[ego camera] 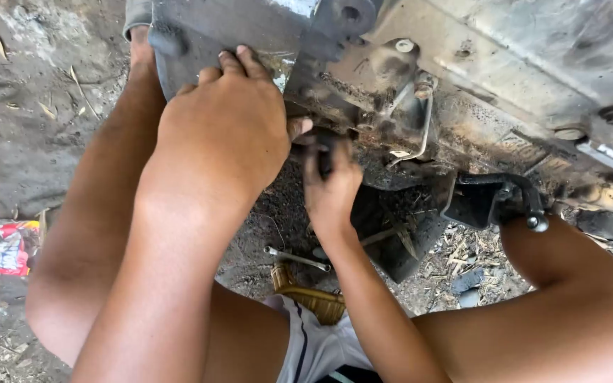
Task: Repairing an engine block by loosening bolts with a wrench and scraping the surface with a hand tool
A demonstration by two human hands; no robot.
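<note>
My left hand lies fingers-down against a grey metal plate on a grimy machine body, its thumb pointing right toward the other hand. Just below and to the right, my right hand is closed around a dark tool handle that reaches up into the greasy underside of the machine. The tool's working end is hidden behind my fingers and the metal. A bent wire rod and a bolt sit just right of both hands.
A wrench lies on the dirt ground below my hands. A black bracket hangs from the machine at right. A red wrapper lies at far left. My legs frame the scene, and a woven seat edge shows beneath.
</note>
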